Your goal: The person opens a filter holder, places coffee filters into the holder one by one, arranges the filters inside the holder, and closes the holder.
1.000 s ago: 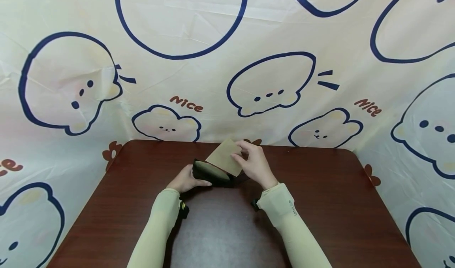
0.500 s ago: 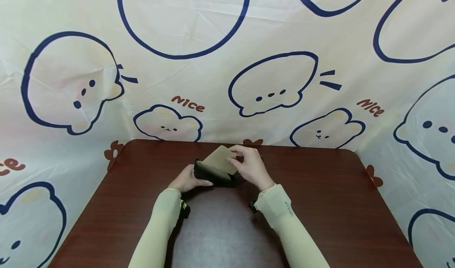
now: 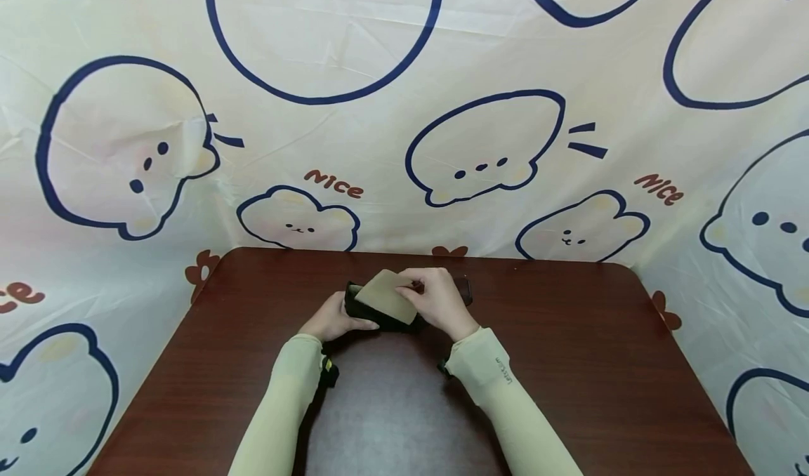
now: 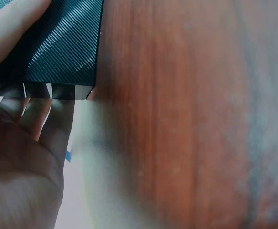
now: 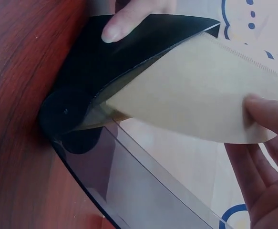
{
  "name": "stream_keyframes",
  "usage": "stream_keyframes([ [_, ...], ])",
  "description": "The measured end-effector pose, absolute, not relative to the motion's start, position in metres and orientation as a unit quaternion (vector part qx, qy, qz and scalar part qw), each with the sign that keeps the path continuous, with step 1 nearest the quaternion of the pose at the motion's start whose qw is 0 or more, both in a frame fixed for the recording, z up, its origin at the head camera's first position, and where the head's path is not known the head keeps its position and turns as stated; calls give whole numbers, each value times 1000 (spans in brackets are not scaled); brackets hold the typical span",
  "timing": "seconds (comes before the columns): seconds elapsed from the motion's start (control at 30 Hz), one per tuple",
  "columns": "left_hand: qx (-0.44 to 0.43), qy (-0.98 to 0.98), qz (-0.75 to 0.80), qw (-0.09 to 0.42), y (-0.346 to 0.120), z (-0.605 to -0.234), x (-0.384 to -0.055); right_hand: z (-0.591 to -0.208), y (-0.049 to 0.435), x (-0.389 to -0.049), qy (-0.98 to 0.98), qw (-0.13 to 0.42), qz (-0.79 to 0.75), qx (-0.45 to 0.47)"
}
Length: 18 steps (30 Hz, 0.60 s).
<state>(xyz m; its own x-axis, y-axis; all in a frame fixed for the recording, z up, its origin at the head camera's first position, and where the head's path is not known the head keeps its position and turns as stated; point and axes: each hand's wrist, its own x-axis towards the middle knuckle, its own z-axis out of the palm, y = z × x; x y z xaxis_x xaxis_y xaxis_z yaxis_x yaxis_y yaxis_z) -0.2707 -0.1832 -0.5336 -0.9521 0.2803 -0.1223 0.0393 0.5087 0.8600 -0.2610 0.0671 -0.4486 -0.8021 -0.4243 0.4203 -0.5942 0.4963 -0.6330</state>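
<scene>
My left hand [image 3: 331, 318] grips a black coffee filter holder [image 3: 379, 319] near the table's far edge, thumb along its near side. Ribbing covers the holder's wall [image 4: 67, 47] in the left wrist view. A clear smoky lid [image 5: 150, 174], swung open, shows in the right wrist view. Between thumb and fingers, my right hand [image 3: 439, 300] pinches a tan paper coffee filter [image 3: 385, 297] with a crimped edge. Its lower part is inside the holder's opening; the upper part sticks out. How deep it reaches is hidden by the holder's wall.
The dark brown wooden table [image 3: 556, 364] has rounded far corners. A cream cloth [image 3: 373, 139] with cartoon outlines hangs behind it and along both sides. Bands on both wrists carry small black devices.
My right hand has moved left and down with the coffee filter, which now sits lower against the holder. The left hand stays in place on the holder.
</scene>
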Motion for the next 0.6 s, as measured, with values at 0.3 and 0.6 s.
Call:
stream_keyframes([
  [0.3,89,860,486,130,-184,-534,-271,-452,59,-263,-860,131,380,315],
  [0.6,101,857,488,129,-185,-535,-272,-459,50,-263,-866,131,356,327],
])
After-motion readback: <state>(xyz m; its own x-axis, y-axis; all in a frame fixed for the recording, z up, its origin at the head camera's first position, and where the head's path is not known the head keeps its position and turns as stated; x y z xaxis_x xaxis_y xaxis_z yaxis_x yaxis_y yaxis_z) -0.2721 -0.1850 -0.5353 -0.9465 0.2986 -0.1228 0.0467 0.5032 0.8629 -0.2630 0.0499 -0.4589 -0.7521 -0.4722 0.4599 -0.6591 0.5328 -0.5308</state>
